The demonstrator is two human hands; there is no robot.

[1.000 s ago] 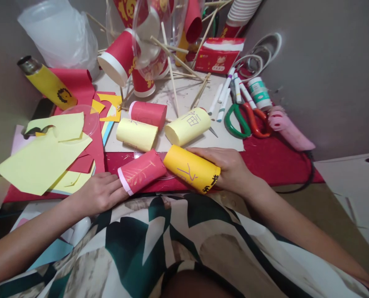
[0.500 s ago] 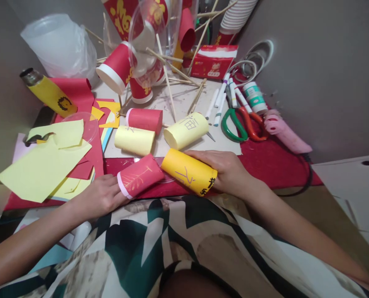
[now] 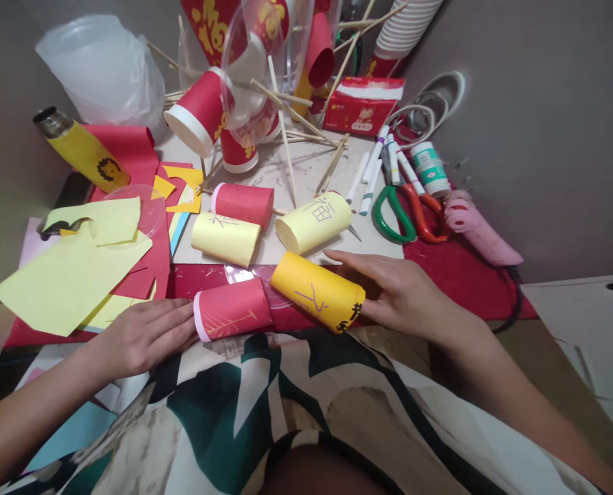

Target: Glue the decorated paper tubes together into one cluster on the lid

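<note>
Fabric [image 3: 218, 405] patterned in dark green, white and beige is covering the person's lap. Just beyond it, both hands are resting at the near edge of the table [image 3: 484, 295], which is wearing a red cover. The left hand [image 3: 146, 337] is lying palm down with its fingers close together, their tips meeting the white rim of a red tube [image 3: 234, 309]; whether they are gripping it, I cannot tell. That tube is lying on its side, showing gold strokes. The right hand [image 3: 409, 289] is curving loosely around the far side and right end of a golden-yellow tube [image 3: 317, 292], its thumb side standing apart; how firmly it is holding, I cannot tell. This tube is tilting down to the right, showing purple strokes and black characters.

Farther on, a pale board [image 3: 379, 244] is carrying two pale yellow tubes, one on the left [image 3: 224, 240] and one on the right [image 3: 314, 220], both bearing writing, with a second red tube [image 3: 244, 201] lying behind the left one. Yellow paper [image 3: 64, 275] is covering the left side, while a green handle [image 3: 400, 236], an orange-red handle [image 3: 430, 238] and a corded pink tool [image 3: 486, 237] are lying on the right. Behind them, white markers [image 3: 371, 187] are lying near a teal-labelled bottle [image 3: 430, 168]. At the back, wooden sticks [image 3: 286, 137] are crossing beside a tipped red cup [image 3: 198, 103] and a red packet [image 3: 361, 110].
</note>
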